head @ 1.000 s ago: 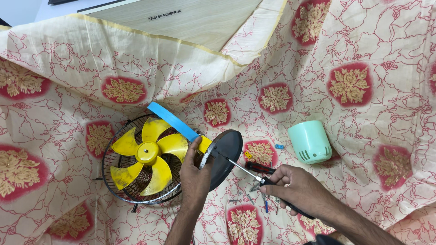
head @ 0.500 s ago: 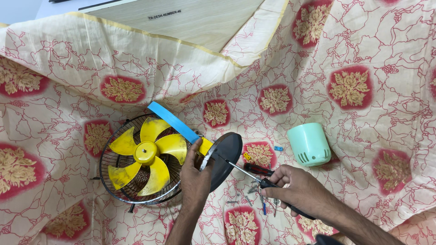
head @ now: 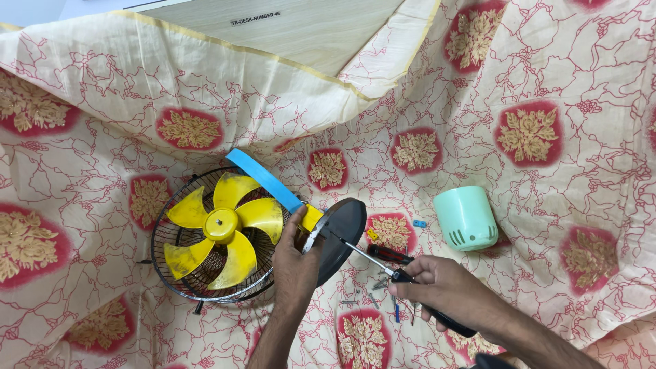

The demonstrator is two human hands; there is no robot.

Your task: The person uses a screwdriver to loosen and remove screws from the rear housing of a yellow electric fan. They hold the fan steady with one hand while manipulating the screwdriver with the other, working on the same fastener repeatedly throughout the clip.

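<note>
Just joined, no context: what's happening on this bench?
A person is working on a small fan with yellow blades in a wire cage, lying on a floral cloth. The left hand grips the fan beside its dark round base. The right hand holds a screwdriver, tip against the base. Loose screws and a mint-green cover lie nearby.
</note>
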